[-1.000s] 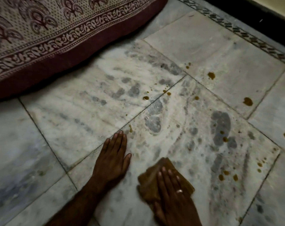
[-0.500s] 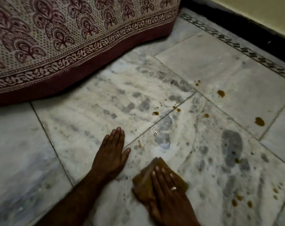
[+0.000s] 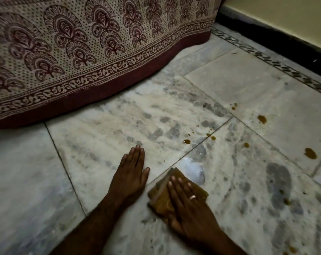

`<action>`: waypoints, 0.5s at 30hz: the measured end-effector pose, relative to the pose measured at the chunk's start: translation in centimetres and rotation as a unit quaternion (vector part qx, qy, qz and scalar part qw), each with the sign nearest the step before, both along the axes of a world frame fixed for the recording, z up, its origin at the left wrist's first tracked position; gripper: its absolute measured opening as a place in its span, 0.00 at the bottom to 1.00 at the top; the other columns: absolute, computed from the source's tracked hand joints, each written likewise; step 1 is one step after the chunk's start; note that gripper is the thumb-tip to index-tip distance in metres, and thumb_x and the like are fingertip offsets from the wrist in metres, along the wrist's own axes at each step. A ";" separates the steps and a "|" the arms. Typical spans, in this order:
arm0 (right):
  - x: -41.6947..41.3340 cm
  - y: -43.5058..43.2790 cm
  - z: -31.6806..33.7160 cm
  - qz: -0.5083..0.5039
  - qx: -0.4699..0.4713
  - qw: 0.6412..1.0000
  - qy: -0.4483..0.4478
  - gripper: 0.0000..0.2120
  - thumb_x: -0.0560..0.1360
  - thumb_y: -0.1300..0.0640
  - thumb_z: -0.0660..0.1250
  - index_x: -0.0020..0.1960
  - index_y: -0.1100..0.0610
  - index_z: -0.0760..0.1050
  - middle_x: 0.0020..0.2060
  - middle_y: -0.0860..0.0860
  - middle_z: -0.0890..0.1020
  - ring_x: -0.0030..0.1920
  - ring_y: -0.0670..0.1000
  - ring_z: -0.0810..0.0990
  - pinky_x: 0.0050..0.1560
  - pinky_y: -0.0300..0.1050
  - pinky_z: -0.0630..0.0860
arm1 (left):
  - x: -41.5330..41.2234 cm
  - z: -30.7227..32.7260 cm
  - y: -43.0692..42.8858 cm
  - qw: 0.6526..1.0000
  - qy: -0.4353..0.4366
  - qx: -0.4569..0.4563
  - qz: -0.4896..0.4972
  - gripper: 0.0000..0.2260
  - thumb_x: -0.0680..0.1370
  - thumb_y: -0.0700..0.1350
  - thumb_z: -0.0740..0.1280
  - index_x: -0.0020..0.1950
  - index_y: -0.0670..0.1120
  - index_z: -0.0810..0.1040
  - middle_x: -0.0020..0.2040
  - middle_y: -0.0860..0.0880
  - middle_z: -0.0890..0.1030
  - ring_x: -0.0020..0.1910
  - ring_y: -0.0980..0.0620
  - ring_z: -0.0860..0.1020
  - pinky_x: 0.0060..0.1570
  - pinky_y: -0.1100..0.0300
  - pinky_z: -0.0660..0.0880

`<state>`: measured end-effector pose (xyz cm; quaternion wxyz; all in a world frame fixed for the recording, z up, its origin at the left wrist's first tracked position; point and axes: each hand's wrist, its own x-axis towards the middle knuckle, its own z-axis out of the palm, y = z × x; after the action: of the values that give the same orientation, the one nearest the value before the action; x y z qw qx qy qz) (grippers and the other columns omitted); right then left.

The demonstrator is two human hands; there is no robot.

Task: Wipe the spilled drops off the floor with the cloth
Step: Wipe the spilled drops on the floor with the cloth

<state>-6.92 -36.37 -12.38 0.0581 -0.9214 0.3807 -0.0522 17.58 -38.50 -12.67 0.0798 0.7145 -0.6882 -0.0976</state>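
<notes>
A folded brown cloth (image 3: 160,194) lies on the marble floor (image 3: 100,137). My right hand (image 3: 187,208), wearing a ring, presses flat on it with straight fingers. My left hand (image 3: 130,175) rests flat on the floor just left of the cloth, fingers together. Brown spilled drops sit beyond the cloth: a small one (image 3: 186,141) near the tile joint, a bigger one (image 3: 262,119) farther right and the largest (image 3: 310,153) near the right edge. Several small drops lie at the lower right (image 3: 286,201).
A patterned maroon and cream bedcover (image 3: 93,52) hangs to the floor across the back left. A dark skirting (image 3: 277,35) and cream wall run along the back right, with a patterned border strip (image 3: 284,69) in the floor beside them.
The view has tilted up, showing more of the bedcover and wall. My right hand has slid the cloth forward and left, over the small drop near the tile joint. My left hand stays planted.
</notes>
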 end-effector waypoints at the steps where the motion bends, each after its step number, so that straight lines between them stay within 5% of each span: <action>1: -0.3 -1.0 -0.1 -0.018 -0.005 1.000 -0.006 0.35 0.74 0.44 0.64 0.75 0.63 0.69 0.77 0.59 0.67 0.77 0.59 0.67 0.76 0.55 0.61 | 0.3 0.0 -0.6 1.000 0.003 -0.004 -0.003 0.31 0.82 0.58 0.43 0.81 0.42 0.51 0.81 0.46 0.48 0.81 0.48 0.49 0.79 0.54 0.45; 7: 7.3 -9.5 0.4 -0.108 0.045 0.993 0.026 0.36 0.83 0.41 0.52 0.82 0.62 0.48 0.82 0.59 0.48 0.82 0.57 0.43 0.80 0.50 0.35 | 1.6 -0.6 -3.1 0.999 0.029 0.003 0.016 0.30 0.83 0.57 0.44 0.81 0.43 0.47 0.82 0.46 0.47 0.80 0.51 0.43 0.77 0.58 0.39; 11: 11.1 -7.3 0.4 -0.080 0.032 0.996 0.021 0.34 0.79 0.43 0.59 0.78 0.63 0.64 0.78 0.61 0.65 0.80 0.60 0.60 0.80 0.58 0.55 | 2.8 0.2 -2.1 0.996 0.089 0.010 0.007 0.34 0.76 0.56 0.40 0.80 0.41 0.52 0.81 0.45 0.50 0.81 0.48 0.50 0.79 0.55 0.42; 15: 7.2 -3.7 0.0 0.050 0.027 0.998 -0.001 0.33 0.76 0.45 0.62 0.76 0.63 0.67 0.76 0.61 0.68 0.79 0.59 0.62 0.79 0.56 0.55 | 3.7 0.7 1.0 0.990 0.125 -0.007 -0.060 0.29 0.78 0.50 0.47 0.78 0.39 0.58 0.79 0.45 0.57 0.79 0.47 0.58 0.78 0.52 0.49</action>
<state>0.27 -40.10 -12.42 0.0855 -0.9372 0.3357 -0.0397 21.25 -37.53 -12.01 0.1638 0.6539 -0.7149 -0.1859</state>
